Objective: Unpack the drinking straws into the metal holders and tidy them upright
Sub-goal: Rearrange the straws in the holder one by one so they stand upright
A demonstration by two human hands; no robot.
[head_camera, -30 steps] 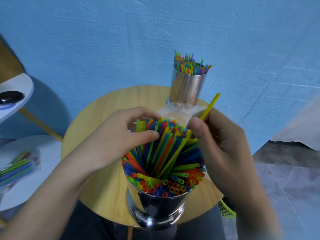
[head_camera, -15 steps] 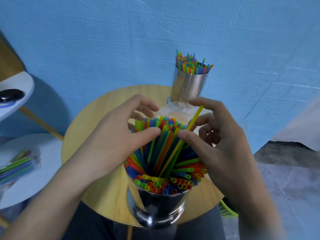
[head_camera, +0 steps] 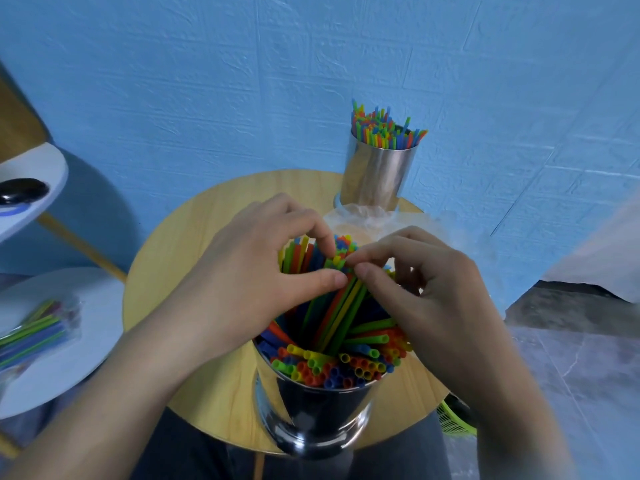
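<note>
Far left, on the white side table (head_camera: 79,375): pack of straws (head_camera: 34,330) in clear wrap, lying flat; next, L hand (head_camera: 249,271), thumb & forefinger curled round the top ends of the leaning straws (head_camera: 343,306); these sit in the near holder (head_camera: 311,417) at the front edge of the round wood table (head_camera: 187,244); far holder (head_camera: 377,174) at the back edge, filled, its straws roughly upright, crumpled wrap (head_camera: 367,216) at its foot; R hand (head_camera: 433,299) meets the L at the same tips, thumb & forefinger pinching them, other fingers curled behind.

Handling, by judgement: v. light, thin plastic tubes; springy, smooth, so they slip past each other & fan out when let go; will kink if squeezed hard; best held lightly near the top ends, several at once, then stood up & let drop into the gaps.

Look: red, orange, yellow, green, blue mixed; front ones show open round ends; approx. a dozen lie slanted or crossways over the rest, so not yet tidy.
</note>
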